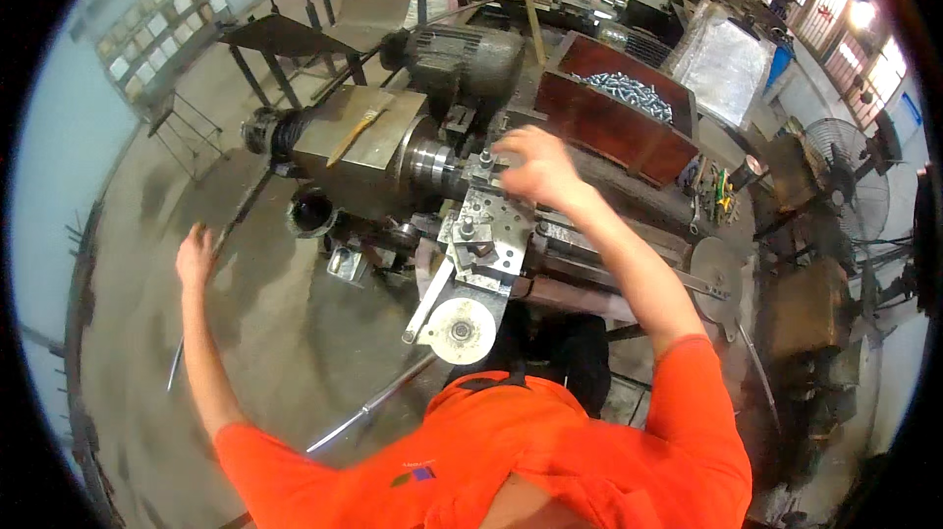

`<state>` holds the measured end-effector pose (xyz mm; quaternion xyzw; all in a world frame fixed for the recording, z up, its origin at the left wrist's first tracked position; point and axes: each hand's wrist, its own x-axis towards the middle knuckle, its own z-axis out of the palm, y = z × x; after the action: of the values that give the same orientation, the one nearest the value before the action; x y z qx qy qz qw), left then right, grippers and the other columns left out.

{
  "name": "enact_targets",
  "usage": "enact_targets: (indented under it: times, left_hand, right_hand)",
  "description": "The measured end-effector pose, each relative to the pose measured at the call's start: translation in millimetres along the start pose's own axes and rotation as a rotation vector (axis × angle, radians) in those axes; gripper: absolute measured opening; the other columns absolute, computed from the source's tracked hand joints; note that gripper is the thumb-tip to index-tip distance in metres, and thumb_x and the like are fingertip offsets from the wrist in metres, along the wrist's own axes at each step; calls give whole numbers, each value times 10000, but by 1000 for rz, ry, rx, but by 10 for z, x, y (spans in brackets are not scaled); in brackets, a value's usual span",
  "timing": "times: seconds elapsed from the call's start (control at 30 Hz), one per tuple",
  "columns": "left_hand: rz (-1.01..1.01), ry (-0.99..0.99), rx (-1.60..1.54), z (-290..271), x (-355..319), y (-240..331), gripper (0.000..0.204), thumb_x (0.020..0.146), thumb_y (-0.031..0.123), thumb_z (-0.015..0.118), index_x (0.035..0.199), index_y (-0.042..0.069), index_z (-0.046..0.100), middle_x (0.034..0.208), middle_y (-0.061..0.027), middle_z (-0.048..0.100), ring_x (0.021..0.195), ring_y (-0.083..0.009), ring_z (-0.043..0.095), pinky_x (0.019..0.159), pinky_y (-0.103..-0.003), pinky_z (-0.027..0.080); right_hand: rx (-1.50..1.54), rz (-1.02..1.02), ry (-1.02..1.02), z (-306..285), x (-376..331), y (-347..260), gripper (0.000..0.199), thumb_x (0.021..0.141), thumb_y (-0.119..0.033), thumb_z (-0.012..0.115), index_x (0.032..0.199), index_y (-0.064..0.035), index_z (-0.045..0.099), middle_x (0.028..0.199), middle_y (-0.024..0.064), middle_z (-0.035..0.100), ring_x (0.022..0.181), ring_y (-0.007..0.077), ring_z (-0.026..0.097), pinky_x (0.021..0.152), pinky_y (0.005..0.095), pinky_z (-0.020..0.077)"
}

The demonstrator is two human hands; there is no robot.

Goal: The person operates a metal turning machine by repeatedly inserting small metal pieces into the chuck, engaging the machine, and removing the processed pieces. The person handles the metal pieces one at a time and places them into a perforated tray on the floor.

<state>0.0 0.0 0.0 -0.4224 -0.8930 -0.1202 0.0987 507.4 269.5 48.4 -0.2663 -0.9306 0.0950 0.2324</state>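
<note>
A small metal lathe stands in front of me, with a round steel chuck (432, 162) on its headstock (363, 136). My left hand (194, 256) is out at the far left, its fingers closed around a long lever rod (243, 210) running from the machine. Just right of the chuck, my right hand (538, 167) reaches over the tool slide (496, 224) with curled fingers. Whatever those fingers pinch is too small and blurred to make out. A flat handle bar (429, 303) and a pale round handwheel (464, 331) are at the slide's near end.
A brush (356, 136) lies on the headstock. Behind my right hand, a dark red wooden box (614, 131) holds many small metal parts (634, 95). Pliers (725, 190) and a wrench (695, 215) lie farther right, near a standing fan (845, 170). Another metal rod (368, 406) juts out near my body.
</note>
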Motion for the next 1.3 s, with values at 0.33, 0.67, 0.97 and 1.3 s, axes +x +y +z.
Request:
enact_targets:
  times: [0.33,0.67,0.97,1.3]
  left_hand:
    - [-249,83,29,93,-1550,467,462,807,483,513,874,34,600,770,-183,611,757,-359,585,666,-447,444]
    - [-222,-390,-368,-77,-1346,551,210,724,175,653,719,2,535,485,-81,503,425,-143,533,423,-293,436]
    - [13,-406,-757,608,-610,393,179,775,90,578,829,-76,540,568,-65,523,460,-139,534,430,-271,461]
    - [-279,-623,-977,983,-652,-37,245,813,190,607,856,-30,507,568,-76,501,466,-144,510,409,-266,441]
  right_hand:
    - [-322,115,-464,416,442,-273,297,560,-211,596,817,-83,669,850,104,651,867,250,608,854,417,367]
    - [-18,457,56,-527,-55,338,269,529,-313,597,655,-86,667,689,156,623,649,309,615,617,367,501]
    - [-111,383,447,-1322,-1373,1168,474,558,-163,593,1025,-91,624,1232,179,476,1107,347,464,949,367,374]
    - [-167,1675,267,-1222,-5528,269,307,606,-174,546,854,-25,648,750,133,634,687,241,607,644,350,471]
